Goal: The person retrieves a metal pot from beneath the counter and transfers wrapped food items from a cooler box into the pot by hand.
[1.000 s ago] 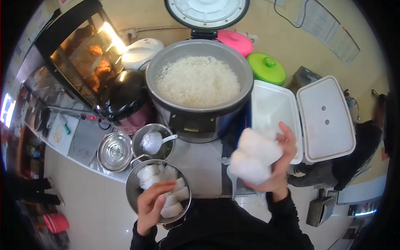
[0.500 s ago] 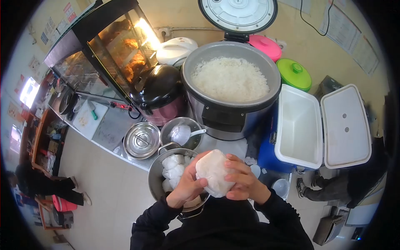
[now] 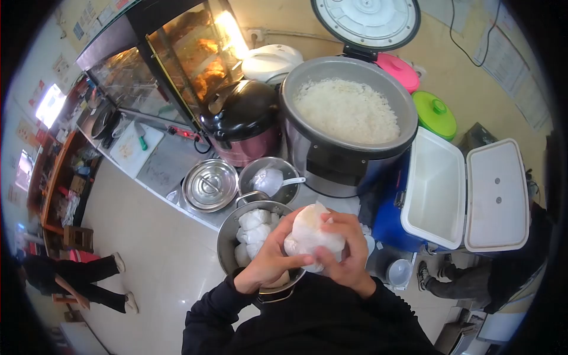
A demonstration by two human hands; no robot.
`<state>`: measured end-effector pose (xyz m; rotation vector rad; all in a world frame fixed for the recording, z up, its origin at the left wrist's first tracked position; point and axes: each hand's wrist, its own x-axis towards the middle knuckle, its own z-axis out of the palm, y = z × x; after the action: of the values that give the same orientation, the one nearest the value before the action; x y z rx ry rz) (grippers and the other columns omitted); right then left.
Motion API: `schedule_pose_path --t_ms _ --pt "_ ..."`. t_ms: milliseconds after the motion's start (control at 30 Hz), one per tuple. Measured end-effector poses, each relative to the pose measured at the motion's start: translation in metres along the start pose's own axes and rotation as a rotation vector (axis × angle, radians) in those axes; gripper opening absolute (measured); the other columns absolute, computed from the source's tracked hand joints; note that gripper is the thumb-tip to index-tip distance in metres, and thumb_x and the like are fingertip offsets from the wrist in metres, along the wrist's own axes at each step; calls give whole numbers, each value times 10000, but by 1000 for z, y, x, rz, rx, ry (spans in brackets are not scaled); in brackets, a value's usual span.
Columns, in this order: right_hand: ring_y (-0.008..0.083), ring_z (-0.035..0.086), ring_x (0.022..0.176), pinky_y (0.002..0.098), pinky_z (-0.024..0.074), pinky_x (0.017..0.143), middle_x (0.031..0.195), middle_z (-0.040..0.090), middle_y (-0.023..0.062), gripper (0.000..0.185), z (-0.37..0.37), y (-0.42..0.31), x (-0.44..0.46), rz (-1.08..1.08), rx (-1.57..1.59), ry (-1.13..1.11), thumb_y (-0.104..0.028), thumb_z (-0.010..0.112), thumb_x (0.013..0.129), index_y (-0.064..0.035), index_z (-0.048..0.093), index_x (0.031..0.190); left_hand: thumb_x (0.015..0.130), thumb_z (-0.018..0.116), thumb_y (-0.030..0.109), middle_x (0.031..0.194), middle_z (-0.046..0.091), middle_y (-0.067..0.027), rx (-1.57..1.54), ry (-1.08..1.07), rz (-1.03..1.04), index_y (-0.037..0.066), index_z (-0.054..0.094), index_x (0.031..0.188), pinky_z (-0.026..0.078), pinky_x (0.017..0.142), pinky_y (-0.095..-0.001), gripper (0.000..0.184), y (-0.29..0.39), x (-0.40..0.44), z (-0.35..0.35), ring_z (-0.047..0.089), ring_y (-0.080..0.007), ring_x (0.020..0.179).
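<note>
In front of my chest I hold a white paper-wrapped packet with both hands. My left hand curls round its left side, thumb pointing inward across the front. My right hand grips the other side, its fingers bent over the top and the thumb pressed on the paper. A loose corner of paper sticks up at the top; the contents are hidden. Below and left of my hands stands a steel pot with several similar white packets inside. My left forearm covers part of the pot.
A large open rice cooker of white rice stands ahead. Left are a bowl with a white-handled scoop, a steel lid and a pink cooker. An open blue cooler is right. Two people stand nearby.
My fingers have shifted round the packet, and its paper now looks more folded, with a corner raised. The view has swung slightly left. The person at far left has changed stance.
</note>
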<state>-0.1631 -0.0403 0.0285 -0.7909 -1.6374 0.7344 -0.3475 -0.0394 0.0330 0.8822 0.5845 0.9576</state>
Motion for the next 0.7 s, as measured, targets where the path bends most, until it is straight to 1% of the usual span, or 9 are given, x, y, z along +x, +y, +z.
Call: schedule_pose_path --t_ms 33,133,233,267,400,500,633,667,700 --pt "314 541 1183 412 459 984 1189 566 164 487 2 2 -3 68 79 24 -96 714 816 -19 534 1262 799 785 122 1385 462 -76 52 15 -6 50 333 1466 373 1071 -330 809 1 -3 -2 435 -166 1287" --pt "292 535 1200 417 464 994 1233 556 151 538 13 5 5 463 674 274 -184 633 884 -26 441 1361 806 765 86 1395 464 -107 120 65 -17 47 364 1445 396 1059 -344 755 7 -18 -14 470 -189 1272" --pt "280 535 1215 414 465 999 1284 544 140 608 3 7 17 708 1037 280 -289 560 927 -33 339 1432 808 757 78 1377 483 -133 37 154 30 42 409 1397 428 1036 -351 684 21 -41 -39 514 -213 1239" --pt "282 536 1229 426 472 1001 1317 532 135 564 1 12 17 761 1059 269 -328 506 950 -48 357 1416 809 752 73 1357 497 -136 22 215 71 44 416 1383 438 1026 -351 665 25 -50 -49 530 -220 1221" --pt "348 508 1264 524 451 1029 1377 500 166 522 0 31 10 805 1148 248 -240 503 955 -47 368 1421 801 749 65 1285 531 -119 -23 476 143 64 431 1323 450 1007 -347 611 34 -60 -64 540 -220 1192" --pt "348 526 1244 524 465 1025 1352 515 175 519 8 34 3 752 1068 177 -156 563 925 -36 386 1399 805 744 61 1244 539 -98 98 333 114 81 414 1322 451 984 -342 614 24 -54 -74 537 -215 1165" --pt "333 540 1231 517 477 1022 1309 546 172 534 10 31 1 801 886 179 -74 608 893 -28 399 1382 782 798 123 1209 558 -76 655 172 135 86 511 1197 452 938 -332 506 8 -28 -76 549 -189 1110" --pt "329 541 1231 518 478 1023 1298 554 169 533 10 29 -1 815 842 184 -60 610 889 -27 401 1379 751 831 268 1133 583 -100 911 160 166 68 557 1135 480 889 -341 513 12 -19 -70 590 -236 1067" --pt "316 553 1214 499 485 1012 1290 560 164 532 9 27 -2 810 837 183 -75 616 888 -28 406 1375 741 828 308 1137 586 -111 1081 147 90 66 560 1138 485 876 -353 537 12 -9 -66 594 -256 1072"
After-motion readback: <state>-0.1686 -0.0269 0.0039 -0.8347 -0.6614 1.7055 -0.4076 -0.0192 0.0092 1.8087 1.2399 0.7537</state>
